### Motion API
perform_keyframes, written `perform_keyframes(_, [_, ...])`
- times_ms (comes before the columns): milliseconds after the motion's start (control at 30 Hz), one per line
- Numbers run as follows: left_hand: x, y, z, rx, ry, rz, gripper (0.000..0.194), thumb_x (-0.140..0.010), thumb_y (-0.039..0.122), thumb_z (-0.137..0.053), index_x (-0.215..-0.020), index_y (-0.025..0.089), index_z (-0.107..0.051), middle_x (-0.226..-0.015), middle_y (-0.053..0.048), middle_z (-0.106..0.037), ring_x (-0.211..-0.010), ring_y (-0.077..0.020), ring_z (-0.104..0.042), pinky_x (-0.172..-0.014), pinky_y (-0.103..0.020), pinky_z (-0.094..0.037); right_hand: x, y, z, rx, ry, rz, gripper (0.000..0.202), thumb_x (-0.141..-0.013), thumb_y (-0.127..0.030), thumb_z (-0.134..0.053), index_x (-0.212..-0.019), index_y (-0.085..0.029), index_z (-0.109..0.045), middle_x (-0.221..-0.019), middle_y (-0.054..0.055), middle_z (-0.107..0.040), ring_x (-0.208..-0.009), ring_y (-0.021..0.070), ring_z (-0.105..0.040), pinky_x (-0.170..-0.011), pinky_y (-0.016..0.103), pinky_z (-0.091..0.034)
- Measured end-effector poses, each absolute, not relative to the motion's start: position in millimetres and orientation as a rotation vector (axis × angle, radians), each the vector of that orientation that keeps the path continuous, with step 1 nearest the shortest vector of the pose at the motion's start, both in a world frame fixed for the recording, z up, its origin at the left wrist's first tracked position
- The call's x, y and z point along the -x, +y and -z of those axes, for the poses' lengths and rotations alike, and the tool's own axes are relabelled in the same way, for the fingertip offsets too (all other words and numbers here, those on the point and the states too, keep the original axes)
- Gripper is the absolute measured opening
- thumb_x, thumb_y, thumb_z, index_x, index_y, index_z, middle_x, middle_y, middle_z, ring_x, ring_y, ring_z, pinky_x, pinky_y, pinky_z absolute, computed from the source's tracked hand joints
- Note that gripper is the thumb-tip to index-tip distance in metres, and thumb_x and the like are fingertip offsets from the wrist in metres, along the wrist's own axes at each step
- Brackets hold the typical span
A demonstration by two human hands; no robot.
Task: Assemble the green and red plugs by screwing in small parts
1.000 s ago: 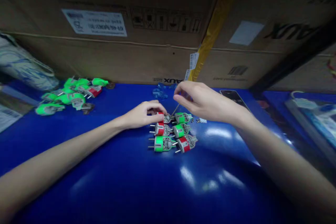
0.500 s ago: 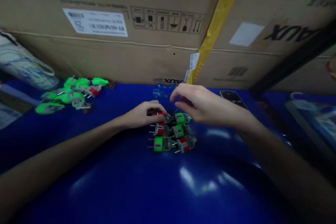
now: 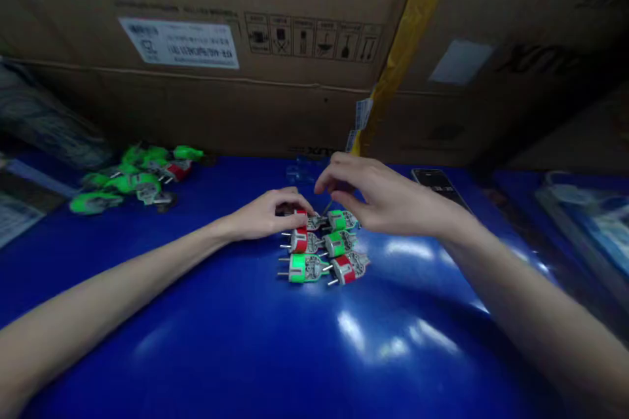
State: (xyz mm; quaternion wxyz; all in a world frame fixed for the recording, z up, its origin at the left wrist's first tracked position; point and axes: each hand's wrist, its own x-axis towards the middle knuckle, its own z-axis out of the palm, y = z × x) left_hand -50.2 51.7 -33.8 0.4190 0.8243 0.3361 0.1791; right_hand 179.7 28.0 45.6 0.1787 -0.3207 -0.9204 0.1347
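Six plugs (image 3: 304,268) with exposed interiors, three green-banded and three red-banded, lie in two columns of three on one blue table (image 3: 246,340). Left hand (image 3: 270,215): pinching the left column's farthest red plug (image 3: 313,221). Right hand (image 3: 371,195): curled above one thin shaft (image 3: 327,207); cannot tell whether gripped. Beyond: one phone (image 3: 439,184), right; one mostly green heap (image 3: 135,181), left.
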Motion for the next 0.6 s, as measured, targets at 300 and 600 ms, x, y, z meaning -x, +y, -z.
perform_keyframes(300, [48.2, 50.3, 32.0, -2.033, 0.852, -0.463, 0.029, -0.088, 0.042, -0.061, -0.100, 0.018, -0.072, -0.096, -0.004, -0.062, -0.086, -0.0165, -0.061, -0.075, -0.025, -0.048, -184.5, 40.4, -39.6, 0.996, -2.493, -0.464, 0.014, -0.087, -0.010, -0.052, -0.093, -0.014, -0.064, -0.090, 0.006, -0.066, -0.081, 0.0150, -0.059, -0.075, 0.027, -0.043])
perform_keyframes(600, [49.1, 51.0, 32.6, -2.004, 0.846, -0.479, 0.027, -0.088, 0.041, -0.063, -0.098, 0.017, -0.071, -0.096, -0.004, -0.061, -0.088, -0.0170, -0.061, -0.078, -0.027, -0.049, -175.5, 30.3, -43.6, 1.187, -2.453, -0.369, 0.011, -0.092, -0.020, -0.052, -0.092, -0.013, -0.060, -0.084, 0.006, -0.064, -0.074, 0.0155, -0.056, -0.068, 0.028, -0.040])
